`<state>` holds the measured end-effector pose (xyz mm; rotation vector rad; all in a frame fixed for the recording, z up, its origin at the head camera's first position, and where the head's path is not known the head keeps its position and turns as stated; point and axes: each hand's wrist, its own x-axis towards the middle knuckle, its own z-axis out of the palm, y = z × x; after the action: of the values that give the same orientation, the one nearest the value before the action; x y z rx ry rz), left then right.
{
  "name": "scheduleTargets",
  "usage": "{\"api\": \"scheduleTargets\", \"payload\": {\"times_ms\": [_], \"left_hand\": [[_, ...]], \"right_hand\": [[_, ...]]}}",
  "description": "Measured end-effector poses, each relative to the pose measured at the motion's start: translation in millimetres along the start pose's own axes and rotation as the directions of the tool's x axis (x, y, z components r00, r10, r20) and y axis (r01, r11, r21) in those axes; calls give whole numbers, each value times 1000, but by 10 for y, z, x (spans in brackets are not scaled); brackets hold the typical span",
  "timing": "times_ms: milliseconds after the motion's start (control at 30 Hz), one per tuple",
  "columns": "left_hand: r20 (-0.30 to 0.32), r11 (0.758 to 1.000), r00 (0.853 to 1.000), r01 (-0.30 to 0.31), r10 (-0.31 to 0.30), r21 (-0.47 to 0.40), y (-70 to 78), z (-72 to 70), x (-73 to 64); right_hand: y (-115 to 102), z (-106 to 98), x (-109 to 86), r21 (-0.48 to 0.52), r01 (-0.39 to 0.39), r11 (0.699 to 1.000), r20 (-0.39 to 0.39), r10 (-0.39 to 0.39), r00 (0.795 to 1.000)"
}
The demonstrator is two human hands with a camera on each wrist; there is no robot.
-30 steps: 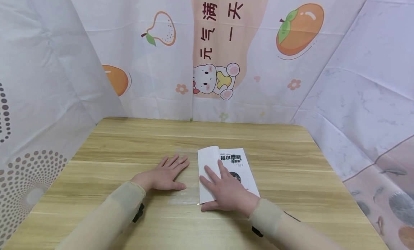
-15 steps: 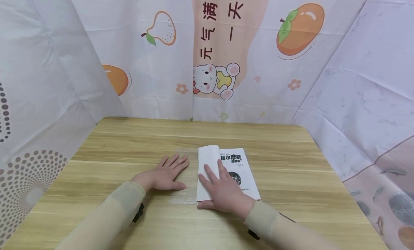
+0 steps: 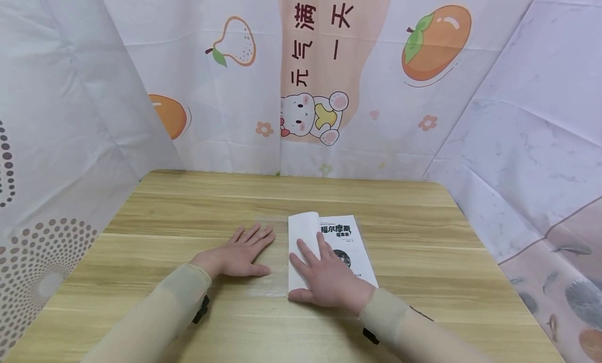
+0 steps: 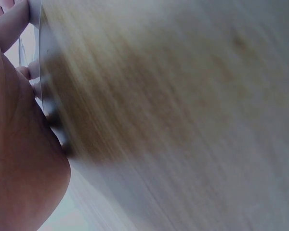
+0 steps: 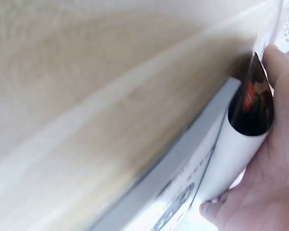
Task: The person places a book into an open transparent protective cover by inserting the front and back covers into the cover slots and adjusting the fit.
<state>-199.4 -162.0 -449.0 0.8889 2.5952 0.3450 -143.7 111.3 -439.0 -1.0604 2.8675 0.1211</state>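
A paperback book (image 3: pixel 359 256) lies on the wooden table with its printed title page facing up. Along its left side a white flap (image 3: pixel 302 228) folds over, its far end slightly raised. In the right wrist view this flap (image 5: pixel 233 156) curls like a tube, with a dark glossy printed side (image 5: pixel 252 113) inside. My right hand (image 3: pixel 327 279) presses on the flap and title page with spread fingers, thumb at the flap's near left corner. My left hand (image 3: pixel 235 257) rests palm down left of the book, fingers spread, beside a clear plastic film (image 3: pixel 268 289) reaching out from the book.
The wood-grain table (image 3: pixel 207 201) extends on every side of the book. Behind it hangs a printed curtain (image 3: pixel 226 107) with fruit drawings, and further curtains stand at left and right. Dark straps show under both sleeved wrists.
My right hand has shifted slightly left on the book, and its thumb has come from below the near edge onto the flap's corner. The left hand stays put.
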Motion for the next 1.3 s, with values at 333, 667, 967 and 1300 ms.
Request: {"api": "scheduleTargets", "payload": {"times_ms": [333, 667, 967, 1300], "left_hand": [[7, 1000, 1000, -1, 1, 1, 23, -21, -7], [-6, 1000, 1000, -4, 4, -6, 18, -8, -4], [-9, 1000, 1000, -2, 2, 2, 28, -17, -15], [-3, 1000, 1000, 5, -5, 2, 28, -14, -4]], "right_hand": [[-10, 13, -7, 21, -43, 999, -78, 44, 996], [-52, 91, 14, 87, -97, 991, -120, 107, 987], [-35, 83, 11, 200, -83, 976, -178, 120, 977], [-44, 95, 26, 127, -111, 986, -157, 130, 979]]}}
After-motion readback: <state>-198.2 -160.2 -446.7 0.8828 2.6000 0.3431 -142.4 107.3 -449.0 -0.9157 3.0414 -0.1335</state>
